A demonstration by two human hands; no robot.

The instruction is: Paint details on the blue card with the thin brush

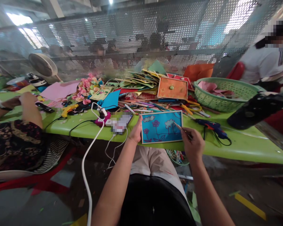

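Note:
A blue framed picture (162, 128) with drawn purple flowers, clouds and trees is tilted up at the table's front edge. My left hand (136, 130) grips its left side, thumb along the light frame border. In my right hand (193, 140) is a slim pen (178, 126), its tip at the trees on the right part of the picture. The fingers are pinched round the pen, and its rear end is mostly hidden by them. Left of the picture lies a phone (126, 120), and to the right a dark blue glue gun (211, 126).
Behind the picture are many markers (146, 105), stacked cards (143, 80) and an orange framed card (172, 88). A green basket (223, 94) and a black bottle (247, 111) stand right. A white cable (85, 169) hangs in front at left. Another person's arm (31, 106) rests at far left.

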